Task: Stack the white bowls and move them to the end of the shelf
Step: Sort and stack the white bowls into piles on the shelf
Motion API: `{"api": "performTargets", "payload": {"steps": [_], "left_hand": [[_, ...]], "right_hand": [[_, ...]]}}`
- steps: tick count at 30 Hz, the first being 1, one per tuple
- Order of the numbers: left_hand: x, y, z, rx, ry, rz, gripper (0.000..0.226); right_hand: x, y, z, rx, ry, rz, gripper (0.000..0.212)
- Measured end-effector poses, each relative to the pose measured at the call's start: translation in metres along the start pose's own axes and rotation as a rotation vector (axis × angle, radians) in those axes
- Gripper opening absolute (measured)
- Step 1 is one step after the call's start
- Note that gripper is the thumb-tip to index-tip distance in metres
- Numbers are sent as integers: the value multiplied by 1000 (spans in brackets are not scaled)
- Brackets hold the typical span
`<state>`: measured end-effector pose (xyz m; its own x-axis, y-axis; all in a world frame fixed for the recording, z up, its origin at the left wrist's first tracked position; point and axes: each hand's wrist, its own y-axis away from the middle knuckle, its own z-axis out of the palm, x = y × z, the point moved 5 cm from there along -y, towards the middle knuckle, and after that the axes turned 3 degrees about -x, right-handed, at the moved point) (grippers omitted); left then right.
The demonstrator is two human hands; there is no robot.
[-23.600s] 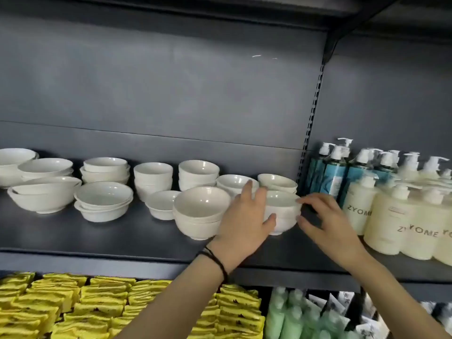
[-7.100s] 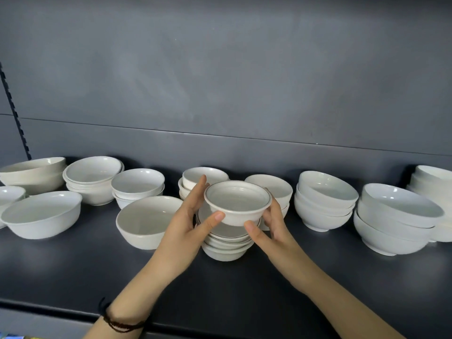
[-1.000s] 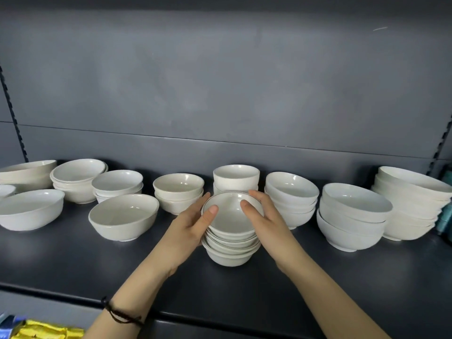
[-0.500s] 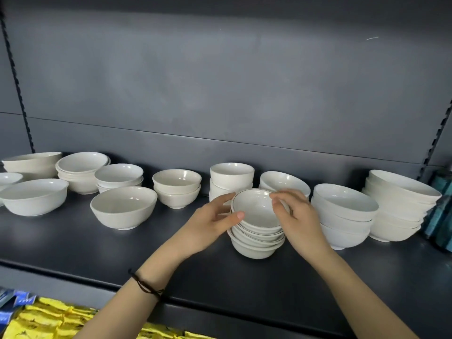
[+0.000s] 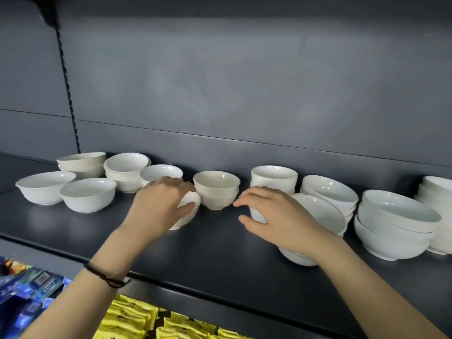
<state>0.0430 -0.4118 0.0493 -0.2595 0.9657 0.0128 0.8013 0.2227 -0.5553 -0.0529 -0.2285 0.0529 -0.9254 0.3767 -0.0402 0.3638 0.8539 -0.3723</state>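
Many white bowls stand along the dark shelf (image 5: 220,243). My left hand (image 5: 161,204) lies over a single white bowl (image 5: 189,211) in front of the back row, fingers across its top and thumb on its side. My right hand (image 5: 276,221) hovers with fingers apart, just left of and in front of a stack of gold-rimmed bowls (image 5: 322,214) that rests on the shelf. Between my hands stands a pair of small stacked bowls (image 5: 216,189). Behind my right hand is a stack of taller bowls (image 5: 274,177).
More bowl stacks (image 5: 393,223) fill the right end. Wide bowls (image 5: 88,194) and stacks (image 5: 127,170) sit at the left. The shelf's back panel (image 5: 244,94) rises close behind. Yellow packets (image 5: 137,321) and blue packs (image 5: 29,287) lie on the shelf below.
Both hands have come off the gold-rimmed stack, which now stands further right. My left hand has moved left onto the single bowl. The view has shifted.
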Motion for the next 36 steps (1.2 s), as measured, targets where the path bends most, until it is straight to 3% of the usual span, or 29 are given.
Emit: {"api": "performTargets", "payload": {"steps": [5,13,18,22,26,29,32,36], "left_hand": [[-79,16,3,-72,-17,-90,46],[-129,22,49,-314,454,-64,85],[-131,18,77,-414,844,-122,68],[-128,13,84,-424,1023,-87,63],[-123,10,83,-371,1125,-52,69],[-116,3,77,-321,1220,-54,65],[-104,-14,68,-218,1344,-81,58],[-81,-49,57,-89,1488,-21,75]], "right_hand": [[-24,-32,32,-137,11,14,41],[-38,-67,80,-247,-222,148,77],[-47,-79,102,-269,-447,229,87],[-51,-81,108,-176,-619,303,72],[-47,-75,109,-43,-708,371,100],[-36,-73,104,129,-861,428,108],[-28,-76,90,327,-1017,461,93],[-20,-92,69,504,-1120,442,84]]}}
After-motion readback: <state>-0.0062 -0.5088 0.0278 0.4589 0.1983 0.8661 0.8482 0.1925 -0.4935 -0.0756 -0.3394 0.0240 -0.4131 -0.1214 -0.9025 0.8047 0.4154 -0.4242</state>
